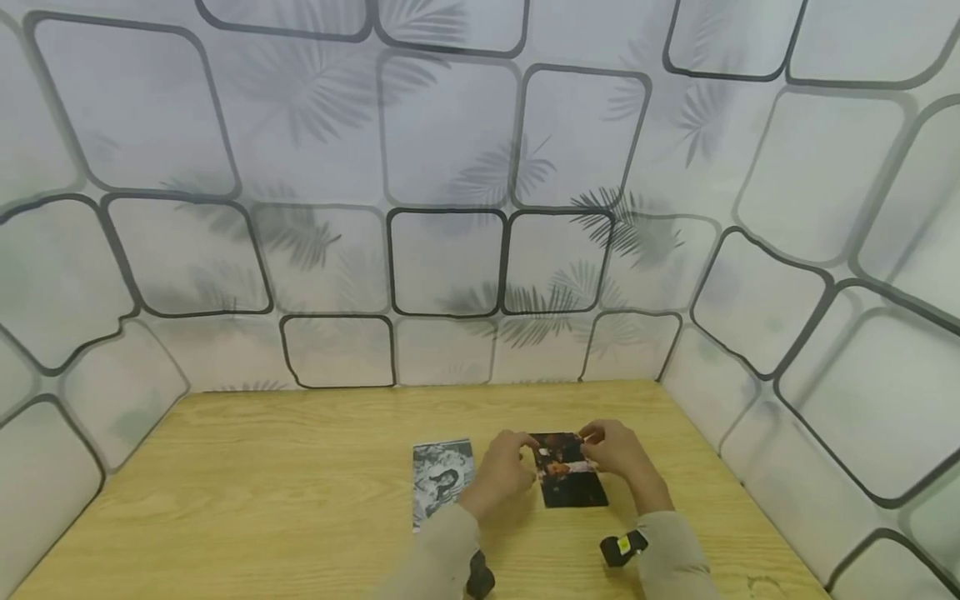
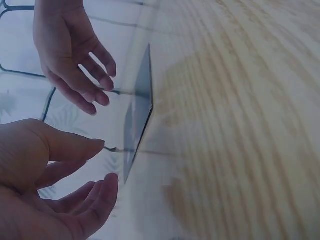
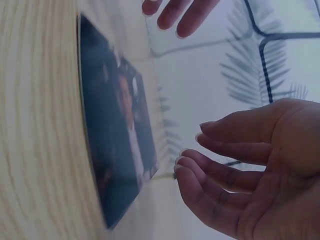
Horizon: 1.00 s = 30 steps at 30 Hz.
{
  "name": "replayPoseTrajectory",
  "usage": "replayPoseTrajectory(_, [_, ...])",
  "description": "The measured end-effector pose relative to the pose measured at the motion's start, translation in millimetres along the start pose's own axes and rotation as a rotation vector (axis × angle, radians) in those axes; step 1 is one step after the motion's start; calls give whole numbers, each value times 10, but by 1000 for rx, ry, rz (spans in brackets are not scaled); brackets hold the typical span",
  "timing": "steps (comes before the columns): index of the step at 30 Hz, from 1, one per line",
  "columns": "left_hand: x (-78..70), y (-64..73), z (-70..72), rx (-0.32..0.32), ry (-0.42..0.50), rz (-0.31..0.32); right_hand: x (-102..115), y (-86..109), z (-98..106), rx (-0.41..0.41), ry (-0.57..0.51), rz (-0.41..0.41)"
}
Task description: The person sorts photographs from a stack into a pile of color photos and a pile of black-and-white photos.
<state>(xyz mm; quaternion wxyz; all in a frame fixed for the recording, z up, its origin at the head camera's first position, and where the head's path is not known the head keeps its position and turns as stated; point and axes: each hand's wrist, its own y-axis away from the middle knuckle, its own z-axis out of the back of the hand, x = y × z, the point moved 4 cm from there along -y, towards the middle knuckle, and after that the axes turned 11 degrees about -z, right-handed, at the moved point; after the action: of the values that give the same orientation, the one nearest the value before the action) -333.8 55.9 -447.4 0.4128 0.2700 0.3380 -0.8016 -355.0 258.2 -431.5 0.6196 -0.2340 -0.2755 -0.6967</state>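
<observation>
Two pale sleeves (image 1: pixel 438 554) come in at the bottom, closest of all, and each wrist has a small black box (image 1: pixel 624 548) on it. Past them, a dark picture (image 1: pixel 570 475) lies flat on the table, between the hands. It looks like someone in a white top is on it, but it is blurry, so I can't be sure. The left hand (image 1: pixel 501 471) is by its top left corner and the right hand (image 1: pixel 618 454) is by its top right. Both hands have softly bent fingers and hold nothing; the wrist views show a gap between them and the picture. Just left of the left hand is a black-and-white picture (image 1: pixel 433 479), partly covered by that arm. Both lie on a yellow wood table (image 1: pixel 300 467) with wavy lines. Around it, the white walls (image 1: pixel 450 267) have gray and black squares with round corners, and feathery gray leaves. Count them: two hands, two sleeves, two black boxes, two pictures, one table, three walls.
</observation>
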Motion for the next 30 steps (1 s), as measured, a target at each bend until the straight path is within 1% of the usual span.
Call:
replayPoseTrajectory(4, [1,117,186,13,-20,-16,192,82,-66,38,-44,21])
replayPoseTrajectory(5, [12,149,234,19,-23,-16,251,104,-92,42,-40,33])
replayPoseTrajectory(7, [44,213,328,21,-41,-20,356,148,-163,69,-56,55])
replayPoseTrajectory(10, [93,310,473,29,-41,-10,489,204,-276,115,-71,96])
replayPoseTrajectory(12, [127,380,568,30,-39,-6,545,232,-352,164,-97,121])
replayPoseTrajectory(15, [175,484,710,18,-45,-15,612,260,-475,201,-98,165])
replayPoseTrajectory(18, [240,579,832,11,-57,-8,661,288,-616,232,-91,197])
replayPoseTrajectory(23, [360,685,998,-17,-76,33,728,319,-816,267,-81,230])
replayPoseTrajectory(26, [417,718,1074,-37,-92,52,780,316,-879,279,-90,226])
replayPoseTrajectory(30, [492,750,1135,-61,-100,73,859,308,-925,293,-111,219])
